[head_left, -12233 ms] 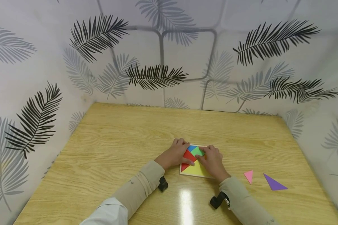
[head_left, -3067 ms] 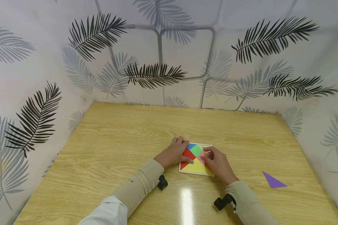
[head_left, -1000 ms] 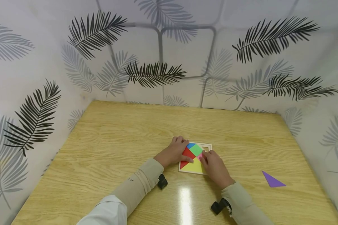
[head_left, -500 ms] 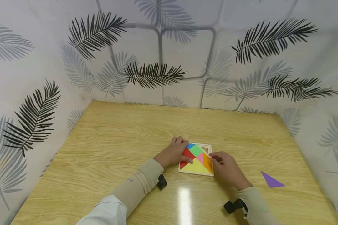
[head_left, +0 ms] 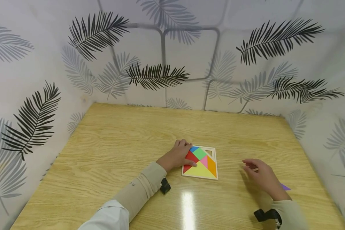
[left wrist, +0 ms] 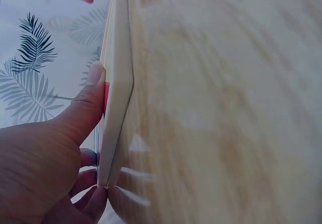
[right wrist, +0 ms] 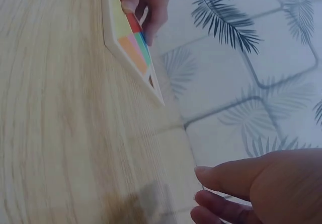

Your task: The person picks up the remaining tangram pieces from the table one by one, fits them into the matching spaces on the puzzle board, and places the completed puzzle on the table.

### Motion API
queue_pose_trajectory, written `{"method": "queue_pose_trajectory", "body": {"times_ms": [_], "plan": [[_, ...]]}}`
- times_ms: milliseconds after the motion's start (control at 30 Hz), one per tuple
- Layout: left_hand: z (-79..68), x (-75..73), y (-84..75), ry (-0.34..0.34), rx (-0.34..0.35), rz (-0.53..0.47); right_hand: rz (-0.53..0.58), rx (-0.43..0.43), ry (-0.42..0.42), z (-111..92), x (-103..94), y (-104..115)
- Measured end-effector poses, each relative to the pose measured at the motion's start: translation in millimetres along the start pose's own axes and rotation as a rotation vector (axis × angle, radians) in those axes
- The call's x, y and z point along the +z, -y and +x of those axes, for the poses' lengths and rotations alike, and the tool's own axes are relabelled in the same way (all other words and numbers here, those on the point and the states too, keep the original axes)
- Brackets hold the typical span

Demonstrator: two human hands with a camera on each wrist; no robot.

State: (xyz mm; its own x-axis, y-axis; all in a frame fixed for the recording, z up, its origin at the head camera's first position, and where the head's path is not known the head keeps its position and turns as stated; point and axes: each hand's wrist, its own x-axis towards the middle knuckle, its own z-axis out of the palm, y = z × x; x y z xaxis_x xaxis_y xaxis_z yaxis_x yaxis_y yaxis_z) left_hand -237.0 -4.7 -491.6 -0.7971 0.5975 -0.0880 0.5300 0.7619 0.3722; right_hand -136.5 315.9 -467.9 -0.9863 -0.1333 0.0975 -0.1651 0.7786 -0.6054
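A square tangram board (head_left: 213, 149) with a pale rim lies on the table. Blue, green, red, yellow, pink and orange pieces fill most of it, and a triangular gap shows at its far right corner. My left hand (head_left: 176, 156) grips the board's left side, thumb over the red piece (head_left: 193, 157) and fingertips at the far left corner. Off to the right, my right hand (head_left: 261, 174) is above the table with loosely bent fingers and nothing between them. Behind its wrist lies a purple triangle (head_left: 285, 187), mostly hidden.
The wooden table (head_left: 126, 134) meets leaf-patterned cloth (head_left: 189, 95) at its back and sides. Each wrist wears a black camera mount. A bright light reflection crosses the near part of the table.
The pink triangle has gone from the table into the board. Over the last second my right hand has left the orange piece and moved right towards the purple triangle. My left hand stays put.
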Motion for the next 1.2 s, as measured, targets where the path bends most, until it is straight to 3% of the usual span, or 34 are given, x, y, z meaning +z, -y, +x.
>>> {"method": "queue_pose_trajectory", "body": {"times_ms": [367,867,1200], "plan": [[0.9,2.1,1.2,-0.001,0.0,-0.003,-0.049,0.134,0.092,-16.8,-26.5,-26.6],[0.0,0.2,1.2,0.001,-0.003,-0.009,-0.179,0.164,0.129,-35.6,-45.2,-51.8],[0.3,0.3,1.7,0.001,-0.002,-0.017,-0.163,0.202,0.167,-38.9,-47.6,-63.3]]}}
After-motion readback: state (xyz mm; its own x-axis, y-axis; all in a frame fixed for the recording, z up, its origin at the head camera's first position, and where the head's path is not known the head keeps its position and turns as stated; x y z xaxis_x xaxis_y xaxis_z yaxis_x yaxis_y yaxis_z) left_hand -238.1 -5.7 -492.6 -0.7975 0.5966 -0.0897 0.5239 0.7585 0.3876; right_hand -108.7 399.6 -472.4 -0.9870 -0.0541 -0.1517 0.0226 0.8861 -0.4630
